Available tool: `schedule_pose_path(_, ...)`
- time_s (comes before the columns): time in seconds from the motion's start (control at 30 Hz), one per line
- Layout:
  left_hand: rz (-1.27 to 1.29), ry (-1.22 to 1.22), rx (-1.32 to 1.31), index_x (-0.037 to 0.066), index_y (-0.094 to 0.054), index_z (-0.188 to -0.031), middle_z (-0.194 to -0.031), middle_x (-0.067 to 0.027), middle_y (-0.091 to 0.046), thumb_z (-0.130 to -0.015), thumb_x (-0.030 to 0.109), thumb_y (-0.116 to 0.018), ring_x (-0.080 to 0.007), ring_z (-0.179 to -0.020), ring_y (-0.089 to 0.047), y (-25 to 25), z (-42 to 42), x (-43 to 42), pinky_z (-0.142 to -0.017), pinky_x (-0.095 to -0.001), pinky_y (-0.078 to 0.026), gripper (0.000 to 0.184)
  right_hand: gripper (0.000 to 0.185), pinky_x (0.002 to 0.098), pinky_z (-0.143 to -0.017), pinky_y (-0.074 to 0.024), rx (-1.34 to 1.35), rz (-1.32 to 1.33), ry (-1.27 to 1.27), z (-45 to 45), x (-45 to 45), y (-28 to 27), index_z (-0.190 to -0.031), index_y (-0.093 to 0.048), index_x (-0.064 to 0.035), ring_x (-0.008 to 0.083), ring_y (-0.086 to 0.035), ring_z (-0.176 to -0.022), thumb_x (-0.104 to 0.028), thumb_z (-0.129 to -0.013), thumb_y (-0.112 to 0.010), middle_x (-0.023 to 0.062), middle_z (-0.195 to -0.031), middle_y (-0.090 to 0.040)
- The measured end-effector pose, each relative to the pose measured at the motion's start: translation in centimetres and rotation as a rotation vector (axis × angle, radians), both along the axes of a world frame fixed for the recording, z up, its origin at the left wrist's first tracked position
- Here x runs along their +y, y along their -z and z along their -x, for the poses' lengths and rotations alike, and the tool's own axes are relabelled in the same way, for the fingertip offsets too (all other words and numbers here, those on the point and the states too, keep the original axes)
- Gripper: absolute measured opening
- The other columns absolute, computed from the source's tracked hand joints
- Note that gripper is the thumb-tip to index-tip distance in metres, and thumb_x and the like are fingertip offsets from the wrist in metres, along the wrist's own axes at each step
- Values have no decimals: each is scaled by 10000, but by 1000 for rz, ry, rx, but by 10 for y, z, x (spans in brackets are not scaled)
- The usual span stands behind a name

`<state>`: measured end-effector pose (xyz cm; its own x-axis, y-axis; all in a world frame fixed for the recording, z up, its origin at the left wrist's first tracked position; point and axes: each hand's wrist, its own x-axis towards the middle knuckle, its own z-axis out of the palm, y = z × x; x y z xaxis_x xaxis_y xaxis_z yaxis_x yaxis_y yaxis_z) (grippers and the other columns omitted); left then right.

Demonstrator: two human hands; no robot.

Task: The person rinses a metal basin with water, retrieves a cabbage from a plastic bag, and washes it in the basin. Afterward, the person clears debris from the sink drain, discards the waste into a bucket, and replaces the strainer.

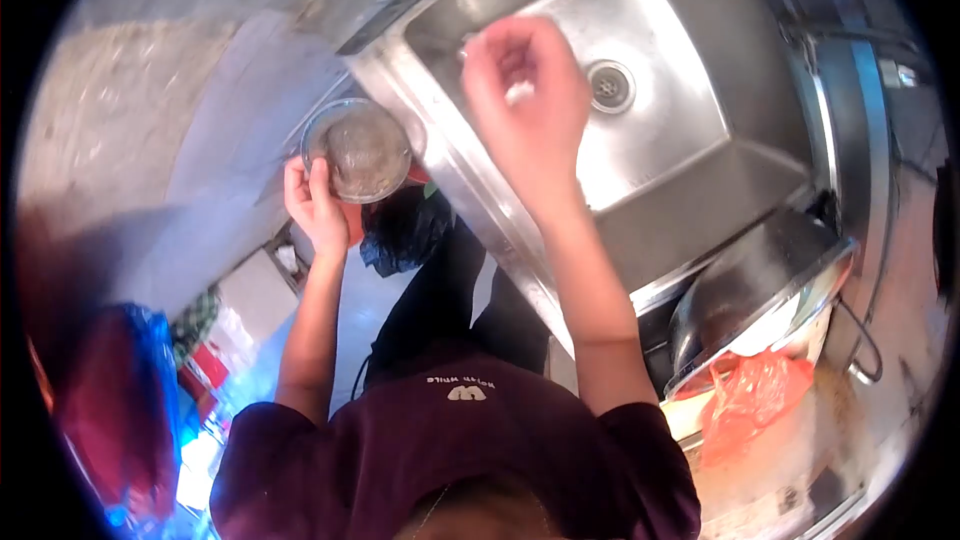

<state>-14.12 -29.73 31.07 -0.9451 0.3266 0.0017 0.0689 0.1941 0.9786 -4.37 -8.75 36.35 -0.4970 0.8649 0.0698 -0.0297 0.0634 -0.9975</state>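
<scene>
My left hand (316, 208) grips the near-left rim of a round, see-through bowl (362, 145), thumb over the edge. The bowl is held beside the sink's left edge, and its contents, if any, are hard to make out. Over the stainless steel sink (640, 155), my right hand (535, 90) is raised with its fingers curled in, blurred by motion. A small white bit (519, 92) shows inside the curled fingers; its kind is too blurred to tell. The round drain (609, 87) lies just right of that hand.
A black plastic bag (408, 232) hangs below the bowl. Right of the sink stand a large metal basin (750, 300) and a red plastic bag (755, 395). Bags in red and blue (130, 410) lie at lower left. A concrete-like surface (130, 120) fills the left.
</scene>
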Motion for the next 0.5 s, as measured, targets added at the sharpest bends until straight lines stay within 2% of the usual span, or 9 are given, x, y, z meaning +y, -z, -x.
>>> schedule_pose_path(0.07, 167, -89, 0, 46, -522, -856, -742, 38, -503, -872, 109, -517, -32, -683, -427, 9, 2, -50, -635, -178, -345, 65, 121, 211, -560, -433, 131, -267, -57, -1, -32, -17, -803, -550, -28, 101, -519, -605, 16, -715, -620, 48, -736, -552)
schedule_pose_path(0.13, 225, -122, -48, 61, -517, -827, -723, 47, -485, -876, 150, -525, -26, -649, -403, 23, -1, -96, -587, -174, -319, 102, 177, 245, -554, -445, 204, -335, -184, 0, -64, -20, -813, -560, -37, 176, -535, -604, 45, -668, -620, 75, -746, -550)
schedule_pose_path(0.17, 244, -156, -86, 67, -513, -817, -717, 49, -481, -876, 158, -525, -26, -643, -398, 31, -4, -116, -576, -177, -313, 109, 201, 277, -532, -448, 210, -500, -158, 7, -82, -6, -830, -555, -46, 201, -532, -602, -3, -656, -646, 82, -767, -540)
schedule_pose_path(0.2, 263, -184, -131, 73, -508, -808, -711, 52, -476, -876, 165, -526, -26, -637, -393, 38, -7, -133, -565, -180, -307, 116, 176, 311, -516, -448, 49, -554, -273, 12, -95, 3, -807, -534, -54, 231, -533, -600, -82, -678, -650, 80, -765, -506)
schedule_pose_path(0.27, 302, -231, -106, 81, -492, -772, -699, 51, -469, -877, 160, -521, -31, -627, -391, 52, -9, -158, -548, -182, -306, 135, 147, 334, -510, -446, -261, -572, -380, 23, -124, 49, -761, -508, -60, 245, -537, -604, -126, -710, -630, 81, -754, -472)
schedule_pose_path(0.33, 276, -293, -89, 77, -481, -756, -690, 45, -460, -880, 159, -517, -32, -633, -389, 49, -10, -152, -556, -184, -311, 153, 133, 337, -520, -450, -219, -514, -317, 15, -120, 43, -749, -501, -68, 251, -539, -611, -126, -723, -619, 82, -752, -468)
schedule_pose_path(0.4, 274, -197, 4, 63, -470, -757, -700, 38, -457, -883, 162, -512, -41, -643, -389, 32, -8, -135, -579, -187, -320, 166, 111, 337, -524, -457, -227, -481, -271, 3, -110, 34, -751, -502, -72, 242, -543, -623, -124, -733, -598, 80, -767, -464)
schedule_pose_path(0.47, 219, -198, -31, 62, -466, -767, -715, 39, -451, -886, 160, -508, -41, -658, -383, 9, -3, -102, -590, -184, -315, 159, 79, 333, -520, -467, -278, -484, -211, -18, -84, 19, -769, -510, -73, 218, -548, -642, -119, -742, -568, 75, -799, -462)
schedule_pose_path(0.5, 152, -130, 61, 62, -466, -781, -725, 40, -441, -886, 153, -505, -39, -675, -376, 2, 2, -81, -601, -181, -308, 144, 97, 338, -480, -460, -304, -437, -147, -31, -75, 23, -770, -506, -74, 218, -553, -614, -157, -792, -551, 65, -819, -476)
